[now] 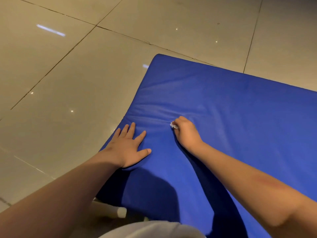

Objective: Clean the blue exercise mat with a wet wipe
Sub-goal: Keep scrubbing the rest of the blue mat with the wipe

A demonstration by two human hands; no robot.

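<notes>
The blue exercise mat (231,103) lies on a tiled floor and fills the right half of the view. My left hand (127,146) lies flat on the mat near its left edge, fingers spread and straight. My right hand (186,131) rests on the mat a little to the right, fingers curled round a small crumpled white wet wipe (173,125) that pokes out at the fingertips and touches the mat. The mat's cover is creased between and beyond the two hands.
Glossy beige floor tiles (72,74) with dark grout lines surround the mat on the left and behind. A white cylindrical object (118,212) lies at the mat's near left corner. Pale clothing (151,229) shows at the bottom edge.
</notes>
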